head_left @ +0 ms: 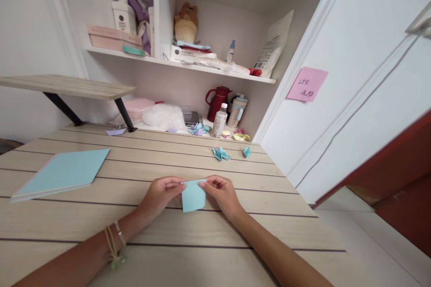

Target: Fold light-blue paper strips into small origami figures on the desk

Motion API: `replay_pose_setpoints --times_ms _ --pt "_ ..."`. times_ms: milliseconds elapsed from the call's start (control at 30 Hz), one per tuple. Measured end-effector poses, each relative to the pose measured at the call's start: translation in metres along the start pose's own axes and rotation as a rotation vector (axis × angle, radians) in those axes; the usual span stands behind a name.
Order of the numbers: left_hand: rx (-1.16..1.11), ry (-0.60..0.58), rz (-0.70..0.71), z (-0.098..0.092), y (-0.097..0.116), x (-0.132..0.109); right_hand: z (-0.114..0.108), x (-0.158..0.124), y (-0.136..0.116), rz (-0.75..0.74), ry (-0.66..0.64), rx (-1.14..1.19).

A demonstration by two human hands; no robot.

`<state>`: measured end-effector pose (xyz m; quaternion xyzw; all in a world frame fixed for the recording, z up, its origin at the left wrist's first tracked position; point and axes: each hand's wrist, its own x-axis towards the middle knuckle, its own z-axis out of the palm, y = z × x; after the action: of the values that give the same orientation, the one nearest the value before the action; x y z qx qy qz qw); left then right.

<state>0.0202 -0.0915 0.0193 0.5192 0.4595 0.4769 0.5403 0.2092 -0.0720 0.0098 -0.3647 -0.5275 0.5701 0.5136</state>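
Between my hands is a small light-blue square of paper [194,197], held up above the table by its top edge. My left hand [165,192] pinches its upper left corner between thumb and fingers. At the upper right corner, my right hand [220,192] grips it the same way. The paper's lower edge hangs free and looks slightly curved. Whether it is one layer or folded, I cannot tell. Farther back on the table lie folded light-blue paper pieces [221,154], with another folded piece [247,152] to their right.
A stack of coloured paper sheets [67,172] lies on the left of the slatted table [161,260], near a raised wooden stand [77,86]. Behind are a clear bottle [219,121], a red jug [218,103] and more folded papers [199,129]. A pink note [307,84] hangs at right.
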Motion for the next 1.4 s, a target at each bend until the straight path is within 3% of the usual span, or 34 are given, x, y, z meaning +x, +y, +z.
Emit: replay_pose_setpoints --times_ms 400,1000,1267,1400 --pt "0.01 0.04 0.009 0.0017 0.0017 -0.0011 -0.0005 -0.0009 -0.0026 0.007 0.015 0.008" --pt "-0.004 -0.02 0.007 0.0015 -0.0024 -0.0007 -0.003 0.0012 0.0009 -0.008 0.064 0.011" --pt "-0.059 0.064 -0.008 0.002 0.0012 -0.0005 0.0021 -0.0009 0.0006 0.146 -0.014 0.105" --pt "-0.069 0.049 -0.02 0.0025 0.0012 -0.0012 0.0025 -0.0013 0.0019 0.117 0.014 0.06"
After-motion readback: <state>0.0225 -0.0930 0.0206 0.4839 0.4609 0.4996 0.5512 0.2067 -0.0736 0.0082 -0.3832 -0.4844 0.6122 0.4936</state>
